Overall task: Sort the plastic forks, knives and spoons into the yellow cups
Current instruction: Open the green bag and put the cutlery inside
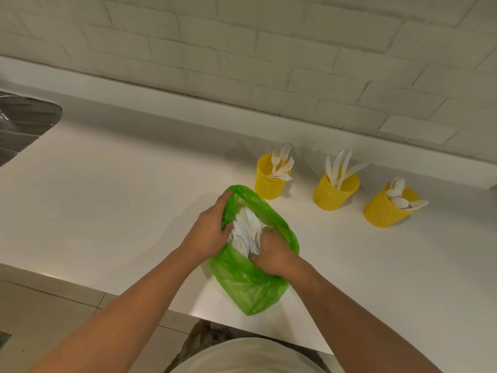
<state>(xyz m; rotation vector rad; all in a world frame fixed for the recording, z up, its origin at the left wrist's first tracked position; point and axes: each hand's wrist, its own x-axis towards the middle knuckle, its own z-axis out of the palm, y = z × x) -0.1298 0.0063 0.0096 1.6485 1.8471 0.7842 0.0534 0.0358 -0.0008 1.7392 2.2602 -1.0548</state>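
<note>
A green plastic bag lies on the white counter, its mouth open toward the wall. Inside it sits a heap of white plastic cutlery. My left hand grips the bag's left rim and holds the mouth open. My right hand is inside the bag, fingers curled into the cutlery. Three yellow mesh cups stand in a row to the right: the left cup holds forks, the middle cup holds knives, the right cup holds spoons.
The white counter stretches left to a steel sink at the far left. A white brick wall rises behind the cups. The counter's front edge runs just below the bag, with tiled floor beneath.
</note>
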